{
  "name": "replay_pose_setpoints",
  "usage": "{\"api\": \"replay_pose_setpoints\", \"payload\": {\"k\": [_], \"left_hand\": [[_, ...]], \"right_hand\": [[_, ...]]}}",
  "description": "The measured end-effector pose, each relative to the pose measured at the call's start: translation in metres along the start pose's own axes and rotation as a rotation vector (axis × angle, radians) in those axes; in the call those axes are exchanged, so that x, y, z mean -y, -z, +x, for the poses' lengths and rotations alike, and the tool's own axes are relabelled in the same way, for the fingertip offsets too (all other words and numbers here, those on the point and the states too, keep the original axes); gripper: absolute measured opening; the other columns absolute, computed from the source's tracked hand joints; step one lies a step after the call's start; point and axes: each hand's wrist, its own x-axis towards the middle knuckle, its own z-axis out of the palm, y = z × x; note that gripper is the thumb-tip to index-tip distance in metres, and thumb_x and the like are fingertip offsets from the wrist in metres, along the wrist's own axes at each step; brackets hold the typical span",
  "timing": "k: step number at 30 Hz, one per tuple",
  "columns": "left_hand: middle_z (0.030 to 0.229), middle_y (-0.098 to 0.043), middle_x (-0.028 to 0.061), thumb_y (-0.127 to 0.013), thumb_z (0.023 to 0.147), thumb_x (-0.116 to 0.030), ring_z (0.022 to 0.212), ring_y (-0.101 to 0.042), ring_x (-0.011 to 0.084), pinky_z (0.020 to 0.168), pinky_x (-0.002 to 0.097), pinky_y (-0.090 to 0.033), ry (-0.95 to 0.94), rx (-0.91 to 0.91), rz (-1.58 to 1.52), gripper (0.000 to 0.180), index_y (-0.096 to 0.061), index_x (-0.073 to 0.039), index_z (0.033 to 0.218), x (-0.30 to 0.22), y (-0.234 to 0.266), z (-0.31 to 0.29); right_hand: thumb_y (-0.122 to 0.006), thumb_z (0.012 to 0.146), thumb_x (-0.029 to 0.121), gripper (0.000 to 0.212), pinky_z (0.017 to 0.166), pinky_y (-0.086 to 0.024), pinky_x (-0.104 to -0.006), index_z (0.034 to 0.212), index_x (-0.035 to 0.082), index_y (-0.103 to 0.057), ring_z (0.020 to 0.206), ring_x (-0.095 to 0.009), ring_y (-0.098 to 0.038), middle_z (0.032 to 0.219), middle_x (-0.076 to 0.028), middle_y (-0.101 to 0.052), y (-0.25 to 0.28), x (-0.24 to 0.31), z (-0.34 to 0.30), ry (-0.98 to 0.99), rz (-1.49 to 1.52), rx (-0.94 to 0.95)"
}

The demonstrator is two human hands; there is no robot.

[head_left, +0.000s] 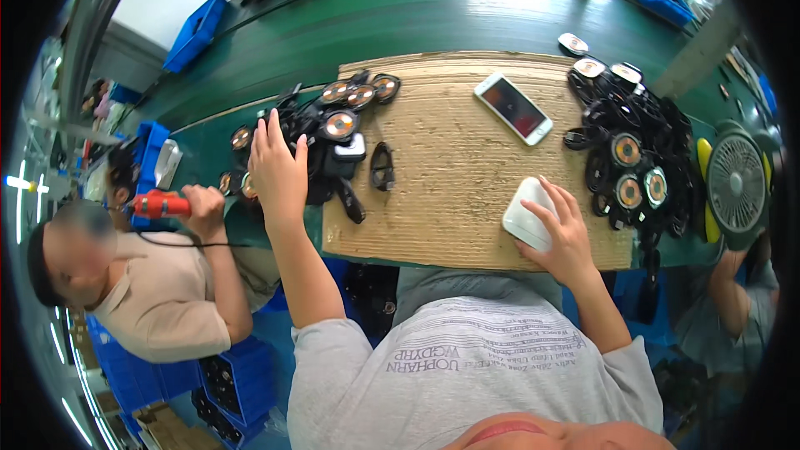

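Note:
My left hand (279,168) is stretched out over the left pile of black corded pieces (321,137), its fingers extended and somewhat apart. Round faces with copper-coloured coils (340,125) show among those pieces. Whether the fingertips touch the pile I cannot tell. Near the front edge of the cardboard sheet (450,158), my right hand (565,237) grips a white rounded-square block (528,215) from its right side. Between the left pile and the middle of the cardboard lies a small black coiled cable (382,167).
A white phone (513,108) lies on the cardboard. On the right is another heap of black corded coil pieces (627,150), with a fan (736,179) beyond it. At left, a co-worker holds a red power tool (162,204). A green belt (400,21) runs behind.

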Motion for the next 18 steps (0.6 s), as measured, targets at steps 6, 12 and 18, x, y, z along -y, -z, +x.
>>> {"api": "replay_pose_setpoints", "payload": {"k": [6,12,18], "left_hand": [[0.137,-0.053,0.0136,-0.066,0.082,-0.011,0.122,-0.054,0.0295,0.102,0.0404,-0.041,-0.502,-0.015,-0.564,0.053,-0.053,-0.009,0.134,-0.143,0.020,0.025],[0.135,-0.055,0.0105,-0.066,0.082,-0.009,0.118,-0.057,0.0286,0.100,0.0400,-0.045,-0.763,0.042,-0.794,0.050,-0.055,-0.012,0.131,-0.187,-0.038,-0.028],[0.132,-0.056,0.0112,-0.064,0.083,-0.005,0.112,-0.059,0.0303,0.095,0.0401,-0.049,-0.709,0.208,-0.894,0.048,-0.054,-0.011,0.130,-0.194,-0.064,-0.021]], "right_hand": [[-0.079,0.070,0.031,0.066,0.109,-0.037,-0.0437,0.131,0.019,-0.057,0.131,-0.032,-0.042,0.148,-0.012,-0.042,0.016,-0.017,0.069,0.178,0.011,-0.118],[-0.068,0.081,0.015,0.057,0.110,-0.036,-0.0458,0.136,0.013,-0.051,0.134,-0.034,-0.044,0.148,-0.016,-0.043,0.042,-0.074,0.141,0.069,-0.433,0.029],[-0.058,0.088,0.015,0.042,0.082,-0.056,-0.0416,0.130,0.006,-0.056,0.101,-0.028,-0.066,0.112,-0.016,-0.068,0.082,-0.216,0.256,-0.359,-0.792,0.277]]}}
